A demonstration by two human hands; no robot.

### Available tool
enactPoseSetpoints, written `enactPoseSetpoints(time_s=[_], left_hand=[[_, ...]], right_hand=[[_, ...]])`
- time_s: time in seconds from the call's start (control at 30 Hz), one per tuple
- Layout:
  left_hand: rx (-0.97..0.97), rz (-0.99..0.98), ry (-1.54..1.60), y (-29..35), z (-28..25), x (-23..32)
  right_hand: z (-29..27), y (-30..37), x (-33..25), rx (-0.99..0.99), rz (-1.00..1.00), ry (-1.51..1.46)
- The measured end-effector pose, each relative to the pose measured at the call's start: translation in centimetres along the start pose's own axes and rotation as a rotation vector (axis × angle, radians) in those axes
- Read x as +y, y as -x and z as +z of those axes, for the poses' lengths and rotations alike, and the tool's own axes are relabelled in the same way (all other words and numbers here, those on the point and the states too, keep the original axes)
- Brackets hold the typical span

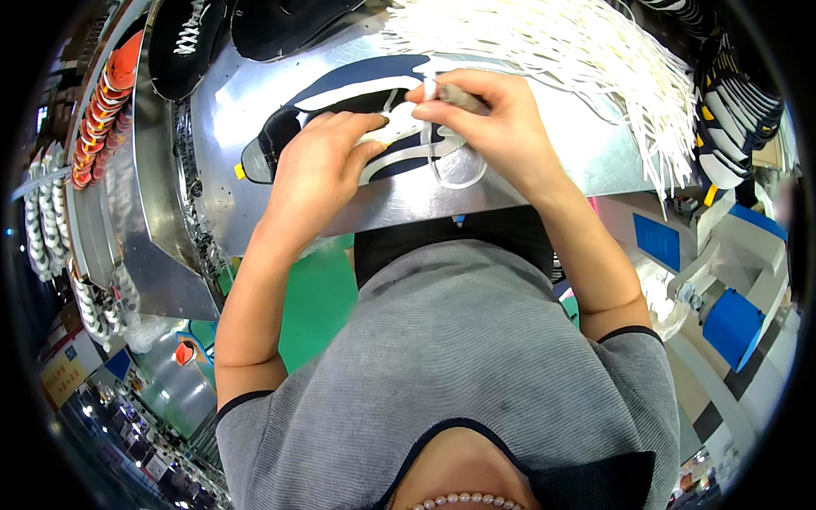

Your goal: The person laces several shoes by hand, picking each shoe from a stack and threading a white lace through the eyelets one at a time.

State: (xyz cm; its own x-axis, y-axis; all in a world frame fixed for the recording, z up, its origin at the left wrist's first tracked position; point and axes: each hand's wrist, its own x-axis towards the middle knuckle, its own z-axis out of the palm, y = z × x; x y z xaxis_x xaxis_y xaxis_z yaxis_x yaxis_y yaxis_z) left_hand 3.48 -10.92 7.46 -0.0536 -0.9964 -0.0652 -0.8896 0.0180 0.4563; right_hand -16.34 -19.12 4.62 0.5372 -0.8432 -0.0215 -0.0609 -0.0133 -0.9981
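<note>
A navy and white shoe upper [361, 78] lies on the metal tabletop in front of me, with its grey and black end to the left. My left hand [323, 161] rests on it, thumb and fingers closed on the white lacing edge in the middle. My right hand [497, 119] is just right of it, thumb and fingertips pinching a flat white shoelace [429, 89]. The lace hangs down from the fingers and loops over the upper near the table edge. A grey-brown piece [463, 99], whose kind I cannot make out, sits inside my right hand too.
A large heap of loose white laces [544, 34] spreads over the back right of the metal table [229, 149]. Dark shoe uppers [180, 51] lie at the back left. Orange pieces [110, 110] are stacked at far left, striped shoe uppers [739, 119] at far right.
</note>
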Motion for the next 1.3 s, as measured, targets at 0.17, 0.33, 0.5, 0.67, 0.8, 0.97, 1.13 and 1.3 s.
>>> enactPoseSetpoints(time_s=[0.17, 0.33, 0.5, 0.67, 0.8, 0.97, 1.13, 1.3], left_hand=[[0.027, 0.04, 0.004, -1.1, -0.1, 1.7], [0.027, -0.098, 0.065, -2.7, 2.1, 1.0], [0.028, -0.239, 0.187, -3.2, 2.9, 0.2], [0.013, -0.233, 0.24, -3.7, 2.8, 0.4], [-0.053, -0.279, 0.217, -3.7, 2.6, 0.4], [-0.102, -0.175, 0.397, -2.8, 2.8, -0.5], [-0.088, -0.137, 0.378, -2.0, 4.2, 1.0], [0.115, -0.01, 0.274, -1.2, 4.4, 0.9]], right_hand=[[1.6, -2.2, 2.3, 0.08, 0.002, -0.051], [2.2, -2.1, 4.1, 0.191, -0.104, -0.039], [-0.2, 0.9, 2.7, 0.173, -0.062, 0.18], [-0.5, 3.0, 3.0, 0.051, -0.049, 0.258], [-0.7, 2.6, 3.3, 0.026, -0.065, 0.341], [-0.9, 2.5, 2.3, -0.019, -0.107, 0.591], [1.8, 2.2, 1.9, -0.073, -0.154, 1.007], [3.4, 1.5, 3.7, 0.113, -0.261, 0.998]])
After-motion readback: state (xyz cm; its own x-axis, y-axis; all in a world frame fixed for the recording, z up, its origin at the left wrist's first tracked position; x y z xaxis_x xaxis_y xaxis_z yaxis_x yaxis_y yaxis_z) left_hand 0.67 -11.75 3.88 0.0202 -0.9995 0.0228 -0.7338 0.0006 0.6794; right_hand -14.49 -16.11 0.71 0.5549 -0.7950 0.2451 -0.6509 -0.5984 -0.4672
